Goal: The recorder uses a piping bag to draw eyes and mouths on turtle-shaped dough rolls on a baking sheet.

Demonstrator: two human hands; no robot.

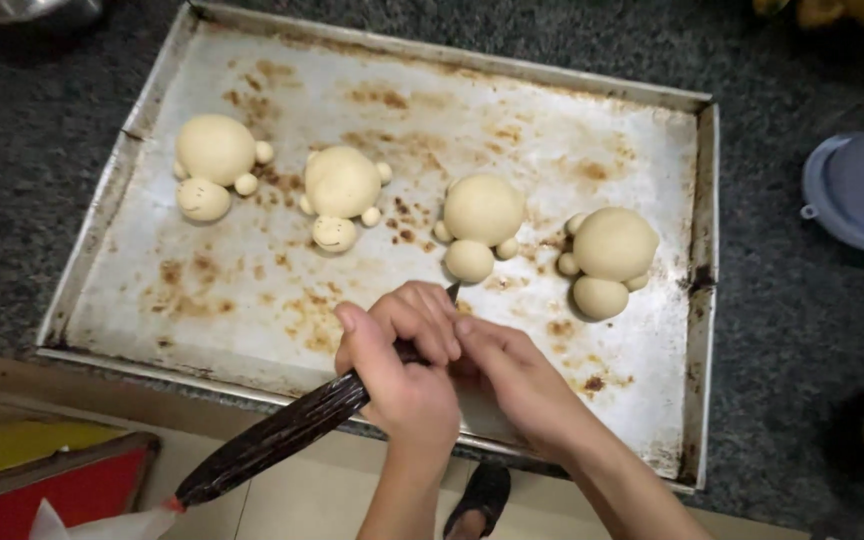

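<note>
A worn metal baking tray [252, 300] lies on a dark speckled counter. On it stand several turtle-shaped dough figures in a row: far left [214, 160], second [340, 190], third [480, 222], far right [610, 255]. The two on the left have faces drawn on their heads. My left hand [402, 370] grips a dark piping bag [272, 435] whose tip points toward the third figure's head. My right hand [517, 375] presses against the left hand's fingers near the tip, steadying it.
A pale blue lidded container [857, 190] stands at the right on the counter [802, 330]. A metal bowl's edge [22, 10] shows top left. A red and yellow box [42, 480] sits bottom left. A dark sandal [482, 495] is on the tiled floor below.
</note>
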